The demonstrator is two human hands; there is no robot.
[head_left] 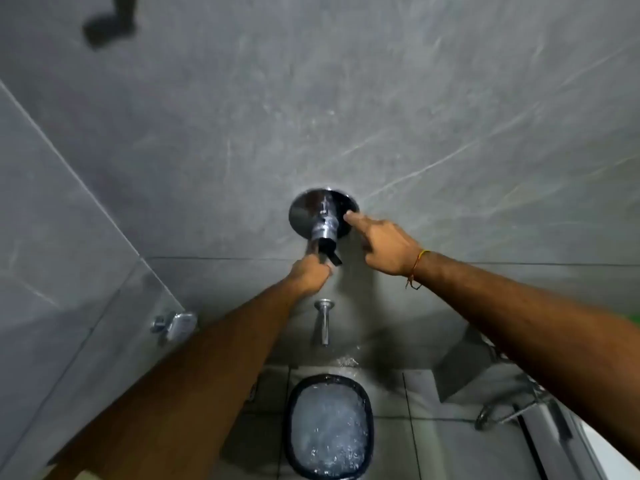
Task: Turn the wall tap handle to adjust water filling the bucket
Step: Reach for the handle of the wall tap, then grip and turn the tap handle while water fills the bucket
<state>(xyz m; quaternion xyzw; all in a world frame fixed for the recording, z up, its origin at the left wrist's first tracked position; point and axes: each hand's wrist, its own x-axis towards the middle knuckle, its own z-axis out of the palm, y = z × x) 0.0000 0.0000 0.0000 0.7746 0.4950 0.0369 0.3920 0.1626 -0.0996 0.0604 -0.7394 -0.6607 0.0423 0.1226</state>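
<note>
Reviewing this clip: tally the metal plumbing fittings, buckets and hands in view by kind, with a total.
Wall tap handle with round plate: 1
Spout: 1
Small chrome fitting on the left wall: 1
Hose fitting, lower right: 1
Bucket, nearly full: 1
Hands: 2, left hand, right hand
Total: 7

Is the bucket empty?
No, the bucket on the floor under the spout is nearly full of bubbling water.
</note>
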